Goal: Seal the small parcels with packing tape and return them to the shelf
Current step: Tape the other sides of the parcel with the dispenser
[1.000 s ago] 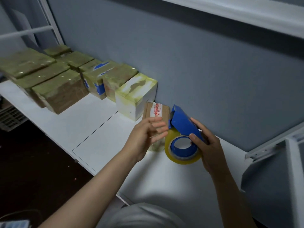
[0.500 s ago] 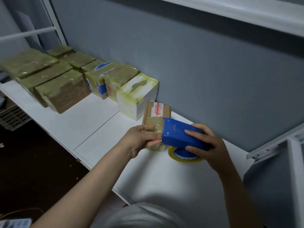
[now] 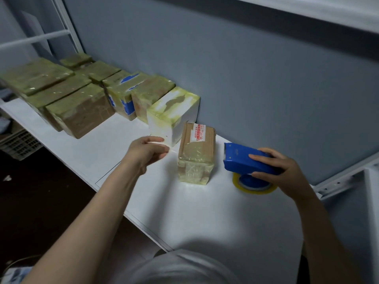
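A small brown cardboard parcel stands on the white shelf, its top and front covered with clear yellowish tape and a red-and-white label at its far end. My left hand hovers just left of it, fingers loosely curled, touching nothing. My right hand grips a blue tape dispenser to the right of the parcel. The dispenser's yellow tape roll rests on the shelf, and its toothed edge points toward the parcel, a short gap away.
A white taped box stands just behind and left of the parcel, against the grey wall. Several more taped parcels line the shelf further left. A plastic crate sits below the shelf at left. A white metal upright rises at right.
The dispenser has come off the parcel and moved right, its roll now down on the shelf. My left hand has let go of the parcel and drawn back to the left.
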